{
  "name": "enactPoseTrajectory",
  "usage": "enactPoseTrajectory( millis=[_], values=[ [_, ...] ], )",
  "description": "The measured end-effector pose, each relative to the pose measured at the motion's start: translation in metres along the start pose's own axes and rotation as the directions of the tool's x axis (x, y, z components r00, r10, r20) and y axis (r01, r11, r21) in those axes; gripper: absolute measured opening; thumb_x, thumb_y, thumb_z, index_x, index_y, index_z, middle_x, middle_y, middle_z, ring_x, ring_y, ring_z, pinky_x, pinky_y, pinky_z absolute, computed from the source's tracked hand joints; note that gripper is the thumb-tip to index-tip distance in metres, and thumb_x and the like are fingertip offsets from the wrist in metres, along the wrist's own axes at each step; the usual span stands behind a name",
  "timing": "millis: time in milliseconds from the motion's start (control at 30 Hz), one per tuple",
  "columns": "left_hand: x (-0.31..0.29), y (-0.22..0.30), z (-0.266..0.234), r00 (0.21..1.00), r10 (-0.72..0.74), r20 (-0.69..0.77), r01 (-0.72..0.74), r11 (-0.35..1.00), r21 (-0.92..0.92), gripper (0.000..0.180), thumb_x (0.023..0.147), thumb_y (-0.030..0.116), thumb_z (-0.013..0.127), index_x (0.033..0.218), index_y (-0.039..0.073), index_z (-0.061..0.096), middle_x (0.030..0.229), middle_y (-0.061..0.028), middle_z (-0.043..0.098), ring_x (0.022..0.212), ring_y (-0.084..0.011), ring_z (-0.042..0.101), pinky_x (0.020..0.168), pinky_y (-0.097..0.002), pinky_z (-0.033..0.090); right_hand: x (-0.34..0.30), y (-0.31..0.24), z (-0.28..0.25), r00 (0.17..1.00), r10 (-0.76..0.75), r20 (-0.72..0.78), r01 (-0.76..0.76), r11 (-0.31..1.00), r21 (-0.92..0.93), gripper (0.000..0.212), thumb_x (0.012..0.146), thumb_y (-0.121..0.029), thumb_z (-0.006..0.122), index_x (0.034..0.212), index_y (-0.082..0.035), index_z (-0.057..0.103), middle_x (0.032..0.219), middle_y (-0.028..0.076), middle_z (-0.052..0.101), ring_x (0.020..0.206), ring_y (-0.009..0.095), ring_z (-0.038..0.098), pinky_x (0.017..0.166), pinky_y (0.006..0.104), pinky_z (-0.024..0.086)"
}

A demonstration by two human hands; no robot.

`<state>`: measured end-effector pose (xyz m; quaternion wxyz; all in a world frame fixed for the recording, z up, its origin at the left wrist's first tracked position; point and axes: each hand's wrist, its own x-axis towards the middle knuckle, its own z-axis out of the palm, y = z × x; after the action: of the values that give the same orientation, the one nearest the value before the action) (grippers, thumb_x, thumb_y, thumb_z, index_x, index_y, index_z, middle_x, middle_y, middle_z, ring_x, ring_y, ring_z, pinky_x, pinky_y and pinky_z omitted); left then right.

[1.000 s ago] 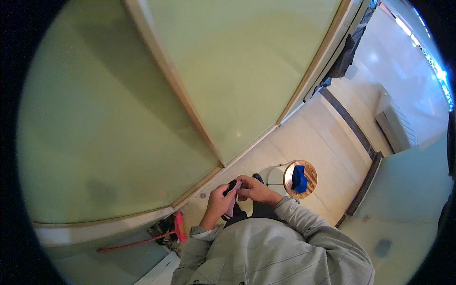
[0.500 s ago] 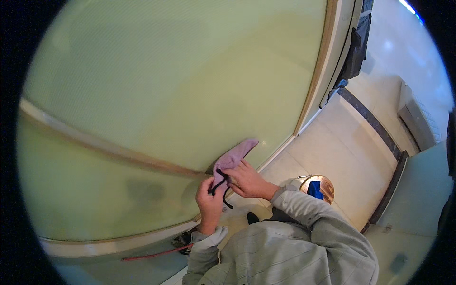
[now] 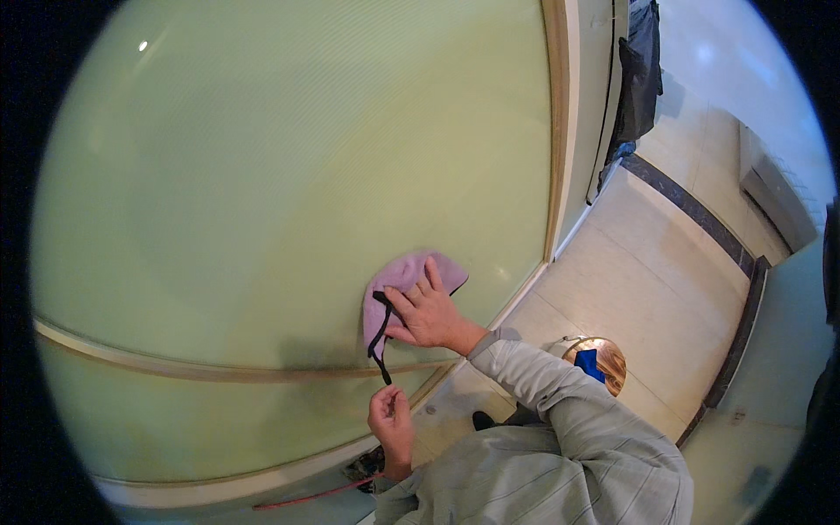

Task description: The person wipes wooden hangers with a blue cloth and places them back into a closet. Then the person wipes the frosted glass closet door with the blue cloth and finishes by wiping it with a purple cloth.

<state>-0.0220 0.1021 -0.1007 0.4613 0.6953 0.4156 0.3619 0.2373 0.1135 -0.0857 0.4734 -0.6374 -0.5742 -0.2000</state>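
A pinkish-purple cloth (image 3: 404,269) with black edging lies spread against a pale green panel (image 3: 262,192). Pressed flat on it is my right hand (image 3: 429,313), its fingers spread and pointing up and left. From the cloth's left side a black strap (image 3: 376,341) hangs down with a bend in it. My left hand (image 3: 393,420), lower down and apart from the cloth, has its fingers curled and pinched at the strap's lower end. What lies under my right palm is hidden.
A wooden bar (image 3: 201,367) crosses the panel below the cloth, and a frame (image 3: 557,131) edges its right. On the tiled floor (image 3: 639,289) stands a round container (image 3: 612,352) with a blue thing in it. A red cord (image 3: 306,496) lies lower left; a dark bag (image 3: 643,74) hangs upper right.
The cloth has gone from folded between both hands to spread on the panel. My right hand has opened flat on it, and my left hand has moved down, away from the cloth.
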Motion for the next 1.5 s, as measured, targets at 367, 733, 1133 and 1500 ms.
enactPoseTrajectory(
  millis=[367,733,1133,1500],
  values=[
    [-0.014,-0.007,0.004,0.987,-0.158,-0.008,0.157,0.986,-0.059,0.024,0.095,0.002,0.068,0.117,-0.003,0.061,0.103,-0.0080,0.068,0.094,-0.0138,0.064,0.087,-0.0269,0.052,0.120,0.092,-0.072,0.825,0.256,-0.503,-0.287,0.958,0.017,0.098,0.083,-0.045,0.061,0.151,0.015,0.022,0.152,0.037,0.034,0.144,0.056,0.026,0.122,0.0610,0.005],
    [-0.023,-0.010,0.004,0.962,-0.272,0.018,0.272,0.952,-0.142,0.018,0.095,0.004,0.066,0.112,-0.002,0.063,0.093,-0.0064,0.068,0.078,-0.0125,0.064,0.068,-0.0257,0.053,0.004,0.289,-0.035,0.289,0.788,-0.544,-0.702,0.561,0.439,0.058,0.104,-0.028,0.048,0.144,0.011,0.034,0.150,0.031,0.036,0.137,0.045,0.036,0.118,0.0455,0.024],
    [-0.004,-0.020,0.019,0.921,-0.318,0.223,0.333,0.943,-0.030,0.018,0.095,0.008,0.068,0.110,-0.002,0.064,0.090,-0.0055,0.068,0.075,-0.0114,0.064,0.066,-0.0259,0.054,-0.046,0.047,0.055,0.461,0.868,-0.182,-0.685,0.479,0.548,0.074,0.101,-0.030,0.057,0.152,0.010,0.021,0.156,0.028,0.030,0.143,0.040,0.032,0.119,0.0450,0.024],
    [0.052,-0.037,-0.019,0.782,-0.199,0.591,0.234,0.972,0.018,0.016,0.096,0.006,0.068,0.109,-0.003,0.066,0.093,-0.0045,0.070,0.081,-0.0096,0.064,0.075,-0.0246,0.053,0.008,0.127,0.013,0.215,0.857,-0.468,-0.754,0.450,0.479,0.058,0.105,-0.037,0.046,0.142,0.007,0.044,0.148,0.032,0.042,0.138,0.048,0.038,0.115,0.0452,0.031]
  ],
)
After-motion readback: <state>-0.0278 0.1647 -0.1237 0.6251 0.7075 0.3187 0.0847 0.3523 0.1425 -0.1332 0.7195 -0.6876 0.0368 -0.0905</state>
